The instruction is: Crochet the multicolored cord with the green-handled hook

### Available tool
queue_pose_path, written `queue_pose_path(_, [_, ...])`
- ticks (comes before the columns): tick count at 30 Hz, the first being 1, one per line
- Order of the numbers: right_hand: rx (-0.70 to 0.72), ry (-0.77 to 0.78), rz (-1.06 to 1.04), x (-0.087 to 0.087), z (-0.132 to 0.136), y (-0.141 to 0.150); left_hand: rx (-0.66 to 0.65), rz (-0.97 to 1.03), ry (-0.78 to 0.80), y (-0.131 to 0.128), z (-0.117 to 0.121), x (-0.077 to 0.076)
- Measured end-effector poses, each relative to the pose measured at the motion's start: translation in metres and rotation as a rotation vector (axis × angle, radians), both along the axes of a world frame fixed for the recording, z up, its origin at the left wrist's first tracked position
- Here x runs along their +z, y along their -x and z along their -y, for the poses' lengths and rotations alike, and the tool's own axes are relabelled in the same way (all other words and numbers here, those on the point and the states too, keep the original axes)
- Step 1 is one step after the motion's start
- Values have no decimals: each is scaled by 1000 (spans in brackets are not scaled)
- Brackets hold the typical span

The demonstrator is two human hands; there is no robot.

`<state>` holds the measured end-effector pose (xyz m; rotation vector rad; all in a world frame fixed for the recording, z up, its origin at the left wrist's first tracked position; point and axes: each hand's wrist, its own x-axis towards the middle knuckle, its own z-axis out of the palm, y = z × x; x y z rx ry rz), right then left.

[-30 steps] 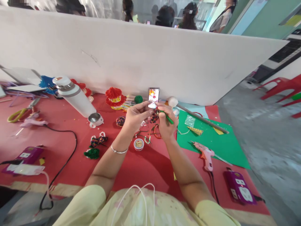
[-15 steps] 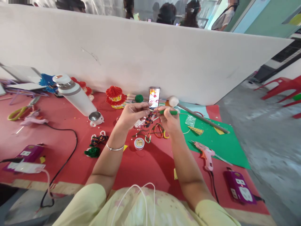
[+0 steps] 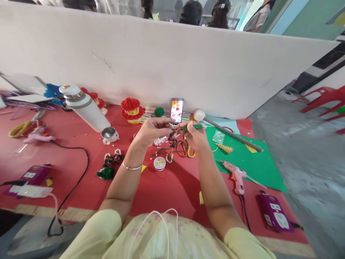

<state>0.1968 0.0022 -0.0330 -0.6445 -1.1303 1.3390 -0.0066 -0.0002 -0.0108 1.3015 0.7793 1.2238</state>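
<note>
My right hand [image 3: 196, 136] is closed around a thin tool with a green handle [image 3: 198, 127]; a slim metal shaft sticks out to the right. Opposite it, my left hand [image 3: 153, 130] pinches dark multicoloured yarn between thumb and fingers, and the fingertips of both hands nearly meet. A small knotted yarn piece [image 3: 173, 139] hangs below the fingertips. Just behind the hands a lit phone [image 3: 176, 110] leans upright against the white board. Under them lie red- and yellow-handled scissors [image 3: 182, 148], loose beads [image 3: 161, 141] and a small round tub [image 3: 159, 164].
Left are a white flask [image 3: 87, 109], a metal-lined cup [image 3: 109, 134], a beaded yarn bow [image 3: 114, 157] and green yarn [image 3: 106, 173]. Right are a pink glue gun [image 3: 235, 176], a purple power strip [image 3: 275, 212] and a long stick [image 3: 234, 135]. A white board [image 3: 161, 61] stands behind.
Both hands keep their grip and almost the same place. The hanging yarn piece has shifted slightly right, and the green handle slightly left.
</note>
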Motion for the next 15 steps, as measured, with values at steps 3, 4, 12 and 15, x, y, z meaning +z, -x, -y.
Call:
queue_pose_path(3, [96,27,44,3,-1,-11,-30,-44,-39,2,0,1])
queue_pose_path(4, [122,26,61,4,-1,-14,-34,-74,-60,2,0,2])
queue_pose_path(12, [2,-150,279,15,8,-22,191,-376,-269,-2,3,-4])
queue_pose_path(15, [-114,-260,398,17,13,-17,311,-427,-336,-2,2,-6])
